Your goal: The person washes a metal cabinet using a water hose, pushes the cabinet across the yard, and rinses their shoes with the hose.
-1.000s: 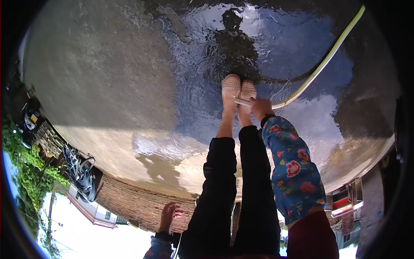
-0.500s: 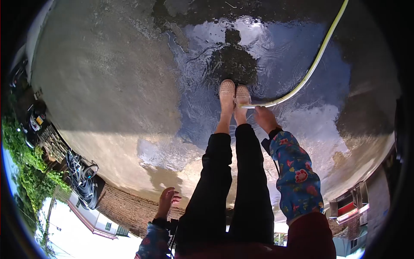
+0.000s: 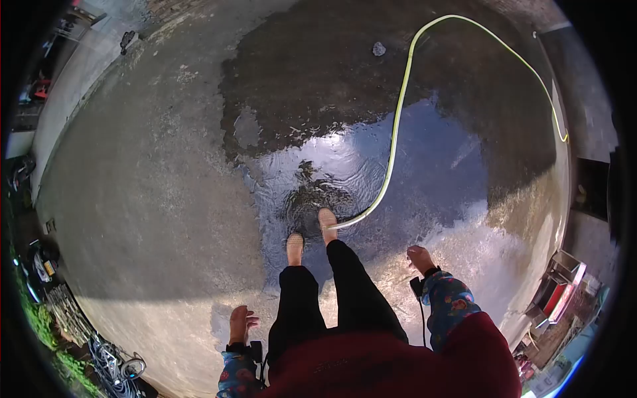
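A yellow-green hose (image 3: 396,126) curves over the wet ground, and its near end lies at my right shoe (image 3: 327,222). My left shoe (image 3: 295,248) stands a little nearer to me on the wet floor. My right hand (image 3: 419,258) hangs to the right of my legs, away from the hose, its fingers curled; whether they hold anything is too small to tell. On the left, my left hand (image 3: 242,324) is held beside my leg with its fingers apart and nothing in it.
A shallow puddle (image 3: 424,166) spreads around and beyond my feet. One small pale lump (image 3: 379,49) lies on the far wet ground. Coiled black tubing (image 3: 109,365) and stacked material (image 3: 66,310) are at lower left. A red and grey object (image 3: 556,292) stands at the right edge.
My right hand has let go of the hose and moved back to the right. The hose end now rests at my right foot. My feet have moved apart, and the view takes in more ground ahead.
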Action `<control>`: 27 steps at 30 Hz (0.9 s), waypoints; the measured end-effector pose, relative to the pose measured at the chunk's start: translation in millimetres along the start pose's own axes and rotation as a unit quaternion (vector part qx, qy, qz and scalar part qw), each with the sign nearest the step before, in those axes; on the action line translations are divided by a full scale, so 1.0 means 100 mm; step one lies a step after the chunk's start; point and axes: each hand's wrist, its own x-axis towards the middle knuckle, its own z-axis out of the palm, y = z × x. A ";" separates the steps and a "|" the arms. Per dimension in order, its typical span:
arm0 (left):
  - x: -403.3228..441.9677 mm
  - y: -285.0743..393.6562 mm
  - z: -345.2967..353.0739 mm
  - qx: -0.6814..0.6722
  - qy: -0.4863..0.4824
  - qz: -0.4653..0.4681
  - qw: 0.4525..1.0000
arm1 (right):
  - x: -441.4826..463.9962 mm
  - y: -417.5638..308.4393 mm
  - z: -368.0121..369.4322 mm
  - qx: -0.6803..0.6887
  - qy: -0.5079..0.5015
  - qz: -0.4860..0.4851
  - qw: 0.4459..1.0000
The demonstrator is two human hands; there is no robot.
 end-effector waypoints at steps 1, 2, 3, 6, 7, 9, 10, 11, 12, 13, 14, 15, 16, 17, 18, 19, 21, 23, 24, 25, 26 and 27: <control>0.06 0.13 -0.05 0.002 -0.009 0.011 1.000 | -0.19 -0.02 -0.04 0.034 0.018 0.003 0.999; 0.08 0.24 -0.12 0.008 -0.025 0.021 0.999 | -0.51 -0.17 -0.05 0.062 0.030 0.046 0.997; 0.13 0.37 -0.16 0.014 -0.041 0.032 0.999 | -0.73 -0.15 -0.04 0.060 0.047 0.058 0.995; 0.27 0.83 -0.24 0.033 -0.072 0.068 0.995 | -1.24 0.12 0.10 0.059 0.091 -0.024 0.994; 0.29 0.95 -0.27 0.040 -0.076 0.080 0.993 | -1.41 0.28 0.24 0.063 0.127 0.010 0.990; 0.38 1.11 -0.37 0.085 -0.108 0.115 0.984 | -1.58 0.95 0.52 -0.098 0.102 -0.120 0.983; 0.46 1.23 -0.35 0.104 -0.133 0.134 0.977 | -1.73 0.72 0.55 -0.094 0.137 -0.087 0.982; 0.47 1.28 -0.39 0.137 -0.161 0.144 0.967 | -1.99 0.53 0.65 -0.089 0.162 -0.047 0.982; 0.52 1.36 -0.39 0.169 -0.189 0.154 0.955 | -2.20 0.44 0.75 -0.045 0.150 0.007 0.988; 0.61 1.48 -0.34 0.189 -0.208 0.165 0.945 | -2.36 0.43 0.84 0.002 0.136 0.059 0.989; 0.66 1.53 -0.35 0.359 -0.218 0.261 0.870 | -2.41 0.71 0.92 -0.110 0.133 -0.124 0.977; 0.74 1.57 -0.34 0.511 -0.216 0.348 0.756 | -2.48 0.77 0.94 -0.179 0.064 -0.070 0.979; 0.90 1.59 -0.25 0.517 -0.221 0.358 0.745 | -2.66 0.72 0.97 -0.114 0.096 -0.012 0.989; 1.11 1.58 -0.07 0.415 -0.210 0.282 0.839 | -2.87 0.57 0.97 -0.047 0.126 0.046 0.990; 1.28 1.56 0.05 0.305 -0.191 0.194 0.913 | -2.75 1.01 1.14 0.035 0.141 0.034 0.989; 1.32 1.57 0.14 0.187 -0.166 0.101 0.963 | -2.73 1.23 1.19 0.051 0.146 0.060 0.986; 0.56 1.73 0.61 0.197 -0.185 0.080 0.960 | -3.12 1.01 1.14 0.285 0.179 0.156 0.929; 0.45 1.72 0.98 0.287 -0.206 0.115 0.929 | -2.91 1.65 1.37 0.351 0.197 0.111 0.909; 0.44 1.69 1.12 0.306 -0.214 0.119 0.920 | -2.96 1.73 1.40 0.396 0.193 0.074 0.895; 0.42 1.64 1.26 0.339 -0.224 0.121 0.906 | -3.03 1.81 1.45 0.357 0.211 0.094 0.905; 0.38 1.59 1.41 0.372 -0.233 0.122 0.890 | -3.13 1.87 1.47 0.355 0.194 0.128 0.906; 0.34 1.53 1.56 0.387 -0.241 0.129 0.881 | -3.22 2.00 1.50 0.366 0.158 0.169 0.901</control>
